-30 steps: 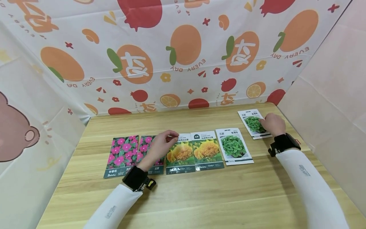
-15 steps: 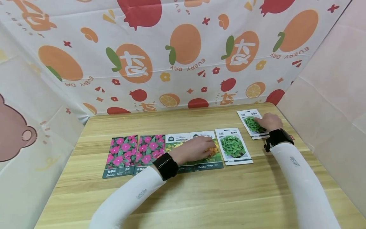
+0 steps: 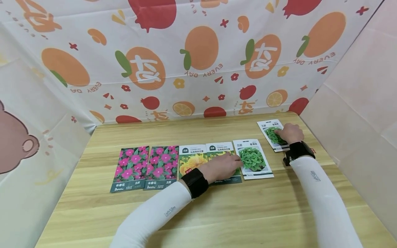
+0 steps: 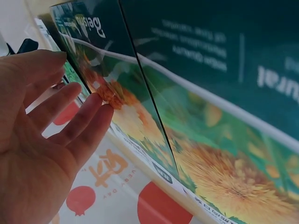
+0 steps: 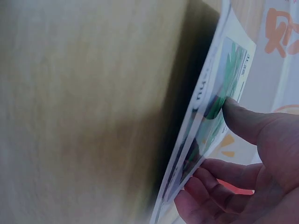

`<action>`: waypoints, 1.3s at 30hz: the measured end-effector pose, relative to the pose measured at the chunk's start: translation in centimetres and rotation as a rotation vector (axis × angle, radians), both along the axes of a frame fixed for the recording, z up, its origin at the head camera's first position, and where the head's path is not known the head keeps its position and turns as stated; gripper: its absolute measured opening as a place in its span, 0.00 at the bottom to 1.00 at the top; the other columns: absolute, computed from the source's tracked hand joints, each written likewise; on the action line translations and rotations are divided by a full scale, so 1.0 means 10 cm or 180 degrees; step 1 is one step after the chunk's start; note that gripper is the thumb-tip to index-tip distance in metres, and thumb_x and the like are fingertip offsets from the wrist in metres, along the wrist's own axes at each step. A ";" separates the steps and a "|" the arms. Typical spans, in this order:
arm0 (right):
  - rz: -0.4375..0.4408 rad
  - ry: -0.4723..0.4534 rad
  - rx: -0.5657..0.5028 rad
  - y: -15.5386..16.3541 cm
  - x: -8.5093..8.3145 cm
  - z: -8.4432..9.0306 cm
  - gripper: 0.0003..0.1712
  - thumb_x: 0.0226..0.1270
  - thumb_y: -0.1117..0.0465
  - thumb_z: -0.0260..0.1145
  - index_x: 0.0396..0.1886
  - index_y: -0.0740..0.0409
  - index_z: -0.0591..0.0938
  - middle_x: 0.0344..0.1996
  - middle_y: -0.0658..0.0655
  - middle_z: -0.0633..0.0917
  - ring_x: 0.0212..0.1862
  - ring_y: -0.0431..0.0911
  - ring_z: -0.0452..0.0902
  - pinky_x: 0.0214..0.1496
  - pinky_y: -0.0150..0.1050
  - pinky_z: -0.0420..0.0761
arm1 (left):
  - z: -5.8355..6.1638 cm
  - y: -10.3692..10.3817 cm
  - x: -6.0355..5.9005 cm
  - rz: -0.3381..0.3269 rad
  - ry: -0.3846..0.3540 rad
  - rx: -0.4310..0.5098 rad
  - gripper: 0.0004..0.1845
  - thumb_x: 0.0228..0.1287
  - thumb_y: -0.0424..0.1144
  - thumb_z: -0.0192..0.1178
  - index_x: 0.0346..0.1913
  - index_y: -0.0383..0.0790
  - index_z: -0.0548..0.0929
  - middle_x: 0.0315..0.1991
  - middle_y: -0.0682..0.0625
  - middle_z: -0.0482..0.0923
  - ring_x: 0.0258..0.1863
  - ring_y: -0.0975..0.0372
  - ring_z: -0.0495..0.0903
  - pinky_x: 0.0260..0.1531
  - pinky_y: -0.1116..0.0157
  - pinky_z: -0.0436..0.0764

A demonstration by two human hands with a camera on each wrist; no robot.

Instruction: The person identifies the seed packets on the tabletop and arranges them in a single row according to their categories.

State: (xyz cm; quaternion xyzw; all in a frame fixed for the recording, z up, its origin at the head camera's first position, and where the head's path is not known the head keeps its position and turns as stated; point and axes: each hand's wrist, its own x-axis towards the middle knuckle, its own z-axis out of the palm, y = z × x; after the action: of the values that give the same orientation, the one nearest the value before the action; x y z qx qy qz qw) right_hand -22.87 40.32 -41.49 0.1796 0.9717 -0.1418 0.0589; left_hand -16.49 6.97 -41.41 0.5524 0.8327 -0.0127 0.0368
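Observation:
My left hand (image 3: 222,166) lies over the right sunflower seed packet (image 3: 217,147), fingertips at its right edge beside a green-leaf seed packet (image 3: 252,159). In the left wrist view its fingers (image 4: 86,122) are loosely extended, holding nothing; whether they touch the packet is hard to tell. At the back right, my right hand (image 3: 292,133) pinches another green-leaf seed packet (image 3: 273,135) by its right side. The right wrist view has the thumb (image 5: 240,116) on the packet's face and the other fingers at its edge.
Further left lie another sunflower seed packet (image 3: 192,151), partly covered by the left arm, and two pink-flower seed packets, one inner (image 3: 162,163) and one outer (image 3: 131,165). The wooden table (image 3: 254,213) meets a fruit-print cloth (image 3: 198,93) at the back.
My left hand has moved right, from above the gap between pink-flower and sunflower packets to the right sunflower packet's far edge. The right hand stays at its packet with barely any shift.

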 end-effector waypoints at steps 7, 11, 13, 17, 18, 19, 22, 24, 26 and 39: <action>-0.0061 0.0013 -0.0020 0.01 -0.02 -0.03 0.30 0.77 0.46 0.62 0.35 0.74 0.77 0.41 0.80 0.72 0.43 0.71 0.72 0.39 0.60 0.77 | -0.02 -0.01 0.02 0.0035 0.0072 -0.0094 0.18 0.81 0.36 0.52 0.66 0.50 0.83 0.67 0.52 0.78 0.65 0.60 0.77 0.66 0.64 0.74; -0.0059 0.0031 -0.0069 0.02 -0.02 -0.05 0.31 0.76 0.46 0.62 0.37 0.77 0.76 0.43 0.82 0.70 0.46 0.72 0.70 0.43 0.64 0.77 | -0.03 -0.01 0.03 0.0082 0.0063 -0.0115 0.17 0.81 0.35 0.52 0.63 0.51 0.84 0.67 0.52 0.78 0.65 0.61 0.77 0.68 0.63 0.73; -0.0072 0.0067 -0.0075 0.03 -0.02 -0.05 0.32 0.75 0.46 0.63 0.38 0.78 0.75 0.44 0.82 0.70 0.47 0.73 0.70 0.44 0.65 0.77 | -0.03 -0.01 0.03 0.0120 0.0038 -0.0111 0.18 0.81 0.35 0.52 0.63 0.51 0.85 0.67 0.52 0.78 0.65 0.60 0.77 0.68 0.63 0.73; -0.0088 0.0165 -0.0088 0.03 -0.01 -0.06 0.32 0.74 0.46 0.65 0.33 0.76 0.73 0.42 0.81 0.72 0.45 0.73 0.72 0.42 0.63 0.77 | -0.02 0.00 0.04 0.0147 0.0000 -0.0111 0.18 0.80 0.34 0.51 0.63 0.52 0.85 0.67 0.52 0.78 0.64 0.59 0.78 0.69 0.62 0.72; -0.0086 0.0194 -0.0096 0.04 -0.01 -0.06 0.31 0.73 0.46 0.65 0.31 0.74 0.73 0.41 0.80 0.72 0.43 0.72 0.72 0.39 0.62 0.76 | -0.02 0.00 0.04 0.0152 -0.0022 -0.0115 0.19 0.80 0.34 0.51 0.63 0.51 0.85 0.67 0.52 0.78 0.64 0.59 0.78 0.69 0.62 0.72; -0.0075 0.0226 -0.0103 0.04 -0.01 -0.07 0.31 0.73 0.46 0.66 0.28 0.72 0.72 0.38 0.79 0.73 0.41 0.70 0.73 0.37 0.60 0.76 | -0.01 0.00 0.04 0.0147 -0.0036 -0.0123 0.19 0.80 0.33 0.51 0.63 0.51 0.85 0.67 0.52 0.78 0.64 0.59 0.78 0.70 0.62 0.71; -0.0028 0.0320 -0.0135 0.05 0.00 -0.08 0.31 0.71 0.46 0.68 0.21 0.64 0.68 0.28 0.70 0.72 0.32 0.63 0.72 0.29 0.52 0.72 | -0.01 0.00 0.03 0.0133 -0.0070 -0.0135 0.20 0.78 0.32 0.51 0.64 0.51 0.85 0.67 0.52 0.79 0.65 0.61 0.77 0.71 0.61 0.70; 0.0004 0.0372 -0.0167 0.06 0.01 -0.08 0.32 0.71 0.46 0.69 0.17 0.59 0.65 0.21 0.62 0.68 0.26 0.58 0.69 0.26 0.47 0.67 | -0.01 0.00 0.03 0.0121 -0.0081 -0.0143 0.21 0.77 0.31 0.51 0.64 0.51 0.85 0.67 0.52 0.79 0.65 0.62 0.77 0.72 0.60 0.69; 0.0044 0.0418 -0.0190 0.07 0.03 -0.08 0.32 0.71 0.48 0.69 0.16 0.56 0.62 0.18 0.56 0.64 0.23 0.54 0.66 0.25 0.44 0.63 | -0.01 0.00 0.02 0.0096 -0.0072 -0.0164 0.22 0.77 0.31 0.51 0.64 0.52 0.85 0.67 0.52 0.79 0.66 0.62 0.77 0.72 0.60 0.69; 0.0092 0.0784 -0.0830 0.25 0.25 0.00 0.22 0.79 0.61 0.55 0.52 0.79 0.82 0.51 0.79 0.81 0.51 0.69 0.77 0.49 0.59 0.77 | 0.02 0.00 0.02 0.0073 -0.0085 -0.0284 0.22 0.75 0.32 0.55 0.66 0.52 0.84 0.66 0.53 0.79 0.62 0.61 0.78 0.71 0.61 0.70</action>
State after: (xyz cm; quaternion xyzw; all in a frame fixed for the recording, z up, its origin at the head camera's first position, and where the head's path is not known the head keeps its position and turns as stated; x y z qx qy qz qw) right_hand -20.34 42.80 -41.51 0.1378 0.9474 -0.2867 -0.0356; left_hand -16.25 6.96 -41.20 0.5407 0.8370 -0.0420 0.0728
